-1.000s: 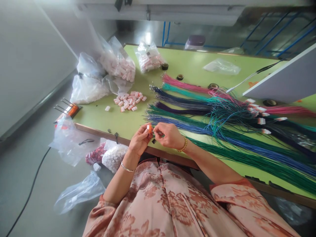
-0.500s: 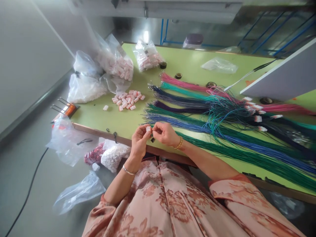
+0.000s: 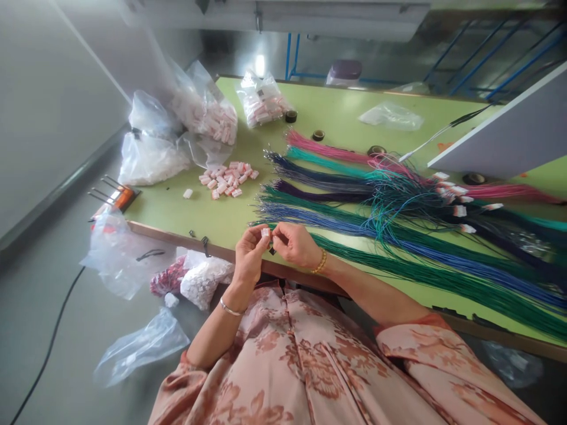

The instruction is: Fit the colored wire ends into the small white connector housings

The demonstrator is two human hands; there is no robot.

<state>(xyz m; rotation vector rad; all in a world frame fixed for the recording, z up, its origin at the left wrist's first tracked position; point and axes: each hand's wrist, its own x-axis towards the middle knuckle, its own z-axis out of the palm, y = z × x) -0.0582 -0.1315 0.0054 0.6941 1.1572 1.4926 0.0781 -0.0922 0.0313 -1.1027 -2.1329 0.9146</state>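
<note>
Close to the table's near edge, my left hand (image 3: pixel 248 252) pinches a small white plastic connector housing (image 3: pixel 265 232) between thumb and fingers. My right hand (image 3: pixel 296 243) is right beside it, thumb and fingertips closed at the housing's right side. What those fingertips hold is too small to make out. Just past my hands lie bundles of blue wires (image 3: pixel 319 218) and green wires (image 3: pixel 425 276), with their metal-tipped ends at the left. A pile of white and orange connector housings (image 3: pixel 228 179) sits farther off to the left, with a single white housing (image 3: pixel 188 193) apart from it.
Pink wires (image 3: pixel 328 146) and a tangle with several fitted connectors (image 3: pixel 460 211) lie at the right. Clear bags of housings (image 3: pixel 263 106) stand at the back. A grey panel (image 3: pixel 500 130) rises at the right. Bags of small parts (image 3: pixel 201 283) hang below the table's left edge.
Both hands keep almost the same pose at the housing. The whole view has shifted slightly, with the table's things a little farther left.
</note>
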